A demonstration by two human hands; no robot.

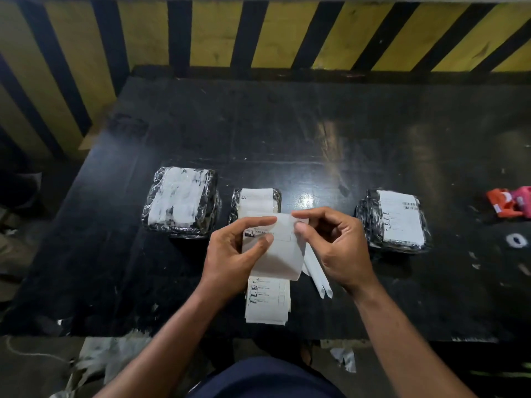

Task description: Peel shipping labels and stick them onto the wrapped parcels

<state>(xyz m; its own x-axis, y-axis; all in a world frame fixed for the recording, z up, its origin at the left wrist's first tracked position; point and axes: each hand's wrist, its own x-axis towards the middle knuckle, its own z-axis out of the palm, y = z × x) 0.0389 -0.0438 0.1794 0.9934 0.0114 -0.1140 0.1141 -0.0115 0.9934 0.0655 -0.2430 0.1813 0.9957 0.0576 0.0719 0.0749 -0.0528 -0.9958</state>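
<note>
Holding a shipping label sheet (275,245) above the table (373,133), the left hand (235,254) pinches its left edge between thumb and fingers, while the right hand (330,245) nips the upper right corner. The sheet appears thin, limp and easily creased; the corner looks the proper place to start the peel. Its long axis runs away from the person. The middle wrapped parcel (255,201) lies just beyond both hands.

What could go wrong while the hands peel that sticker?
The label is pinched at its top edge between the left hand and right hand, so it might tear or fold and stick to itself. It is also held right above the middle parcel, so it could perhaps catch there crooked.
</note>
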